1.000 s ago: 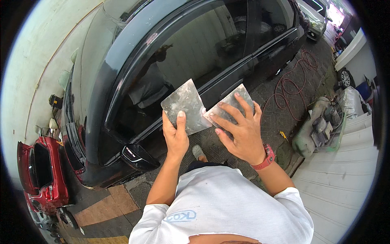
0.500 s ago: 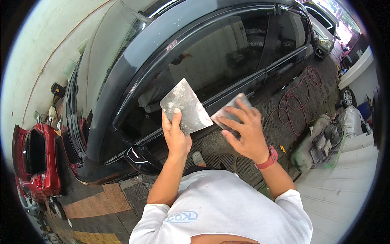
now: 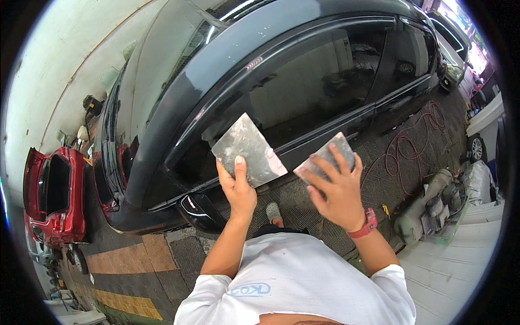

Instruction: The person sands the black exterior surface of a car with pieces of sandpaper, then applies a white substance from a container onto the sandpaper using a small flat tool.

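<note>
1. The left hand [image 3: 238,187] is closed around the lower edge of a grey, smeared square plate [image 3: 247,150], thumb laid up across its face, the plate tilted like a diamond in front of the black car [image 3: 281,81].
2. The right hand [image 3: 338,189] holds a smaller grey plate [image 3: 327,157], its fingers spread wide over the face so that only the upper corner and edges show; how the thumb grips underneath cannot be seen.
3. The two plates are now apart, a gap of car door and ground showing between them. A second ago they overlapped, the smaller one's corner lying against the larger one's edge; half a second ago they were only just parting.
4. The left hand keeps the same grip on the square plate across all three moments; a pale pinkish smear sits at that plate's right corner.
5. A red wristband [image 3: 364,225] circles the right wrist.
6. The view has shifted: the car's side window now fills more of the upper picture than before.
7. A red hose [image 3: 411,146] lies coiled on the ground to the right, and a red car [image 3: 51,197] with its hatch raised stands at the left.
</note>
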{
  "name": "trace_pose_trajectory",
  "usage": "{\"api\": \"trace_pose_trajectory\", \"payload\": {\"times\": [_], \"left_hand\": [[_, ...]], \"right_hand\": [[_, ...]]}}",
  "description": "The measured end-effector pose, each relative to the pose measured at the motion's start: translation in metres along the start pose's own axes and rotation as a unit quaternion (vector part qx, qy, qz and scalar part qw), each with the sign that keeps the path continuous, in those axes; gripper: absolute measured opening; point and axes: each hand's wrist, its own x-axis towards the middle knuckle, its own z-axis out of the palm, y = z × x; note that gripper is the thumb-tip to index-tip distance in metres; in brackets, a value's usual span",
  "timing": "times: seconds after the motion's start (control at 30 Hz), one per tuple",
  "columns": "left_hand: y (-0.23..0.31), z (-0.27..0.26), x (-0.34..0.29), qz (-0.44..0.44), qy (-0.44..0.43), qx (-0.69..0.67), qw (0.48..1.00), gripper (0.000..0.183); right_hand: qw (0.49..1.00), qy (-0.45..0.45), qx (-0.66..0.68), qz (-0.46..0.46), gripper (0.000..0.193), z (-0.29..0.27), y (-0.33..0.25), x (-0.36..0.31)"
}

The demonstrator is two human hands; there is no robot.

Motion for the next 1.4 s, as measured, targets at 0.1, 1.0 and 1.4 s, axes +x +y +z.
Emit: {"api": "trace_pose_trajectory", "payload": {"times": [0.1,1.0,1.4], "left_hand": [[-0.009,-0.03,0.006,-0.074,-0.061,-0.021,0.995,0.045],[-0.083,-0.063,0.017,-0.391,-0.278,-0.043,0.876,0.053],[-0.077,-0.048,0.021,-0.398,-0.267,-0.043,0.877,0.053]], "right_hand": [[0.997,0.068,-0.03,0.026,0.037,0.0,0.012,0.018],[0.971,0.18,-0.109,-0.111,0.042,0.023,-0.014,0.241],[0.973,0.175,-0.103,-0.112,0.042,0.024,-0.017,0.241]]}}
